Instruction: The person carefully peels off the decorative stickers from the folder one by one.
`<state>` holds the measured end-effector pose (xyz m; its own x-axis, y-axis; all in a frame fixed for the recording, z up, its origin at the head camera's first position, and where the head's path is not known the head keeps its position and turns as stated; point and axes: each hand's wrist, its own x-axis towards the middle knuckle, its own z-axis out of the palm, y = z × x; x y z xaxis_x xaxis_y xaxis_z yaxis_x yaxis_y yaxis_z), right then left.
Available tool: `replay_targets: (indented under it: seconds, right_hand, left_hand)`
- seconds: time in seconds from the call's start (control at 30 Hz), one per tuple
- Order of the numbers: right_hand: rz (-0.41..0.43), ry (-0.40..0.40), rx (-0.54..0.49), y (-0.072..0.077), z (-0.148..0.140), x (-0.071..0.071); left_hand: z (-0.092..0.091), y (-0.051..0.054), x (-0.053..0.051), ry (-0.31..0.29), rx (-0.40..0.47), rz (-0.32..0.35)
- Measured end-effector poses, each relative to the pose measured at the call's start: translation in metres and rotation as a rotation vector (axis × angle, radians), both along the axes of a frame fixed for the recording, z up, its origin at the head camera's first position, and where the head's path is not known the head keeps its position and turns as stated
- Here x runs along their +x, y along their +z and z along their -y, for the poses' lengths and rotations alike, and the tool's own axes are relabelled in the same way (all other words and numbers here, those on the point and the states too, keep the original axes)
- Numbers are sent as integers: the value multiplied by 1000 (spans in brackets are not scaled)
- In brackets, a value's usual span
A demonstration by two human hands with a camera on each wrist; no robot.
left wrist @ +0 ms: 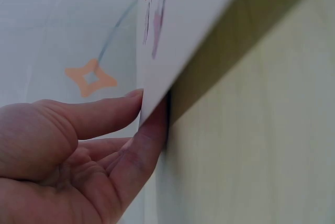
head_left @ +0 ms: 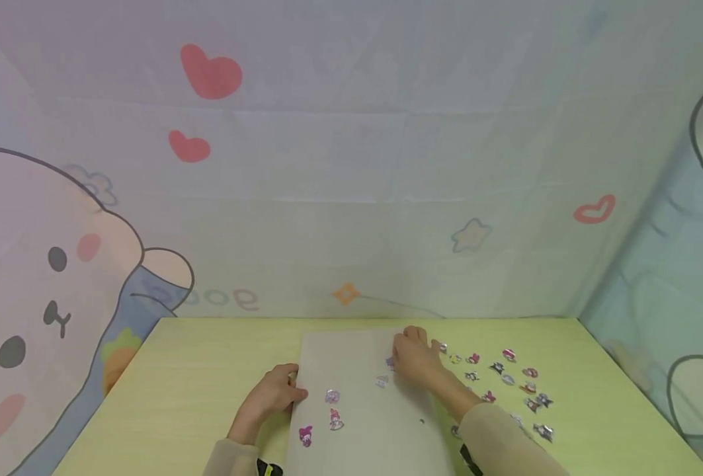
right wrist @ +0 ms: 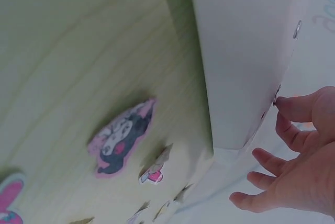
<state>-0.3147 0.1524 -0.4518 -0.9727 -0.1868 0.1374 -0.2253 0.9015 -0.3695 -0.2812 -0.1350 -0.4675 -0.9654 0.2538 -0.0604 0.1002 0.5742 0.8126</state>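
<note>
A white board (head_left: pixel 351 357) lies on the table with several cartoon stickers on it. My left hand (head_left: pixel 272 391) holds its left edge, thumb on the upper face and a finger tucked beneath, as the left wrist view shows. At the far right corner, my right hand (head_left: pixel 416 360) pinches a small sticker (right wrist: pixel 276 96) between thumb and index finger against the board; the other fingers are spread. That sticker is mostly hidden. Close by is a pale sticker (head_left: pixel 381 381). Toward the left edge are a purple sticker (head_left: pixel 332 396), a pink figure (head_left: pixel 336 420) and a magenta one (head_left: pixel 306 436).
Several loose stickers are scattered on the yellow table (head_left: pixel 149 396) right of the board, among them a black-and-pink character sticker (right wrist: pixel 123 137). A tiny dark speck (head_left: pixel 422 421) sits on the board. A printed curtain (head_left: pixel 351 165) hangs behind the table.
</note>
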Motion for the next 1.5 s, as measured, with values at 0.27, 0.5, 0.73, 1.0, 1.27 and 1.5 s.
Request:
replay_targets:
  seconds: [0.27, 0.5, 0.73, 1.0, 1.27, 1.5]
  right_hand:
    - [1, 8, -21, 4, -2, 1]
    - [-25, 20, -28, 16, -13, 2]
    - [-29, 43, -37, 26, -39, 9]
    - [-7, 74, -33, 31, -74, 27]
    - [7, 62, -32, 16, -102, 27]
    - [57, 50, -79, 3, -106, 15]
  left_hand:
    - [0, 1, 1, -2, 7, 6]
    - [-1, 0, 2, -4, 19, 6]
    - [0, 0, 1, -8, 11, 5]
    - [1, -1, 0, 2, 13, 2]
    - [2, 0, -1, 6, 11, 5]
    - [1, 1, -2, 21, -9, -8]
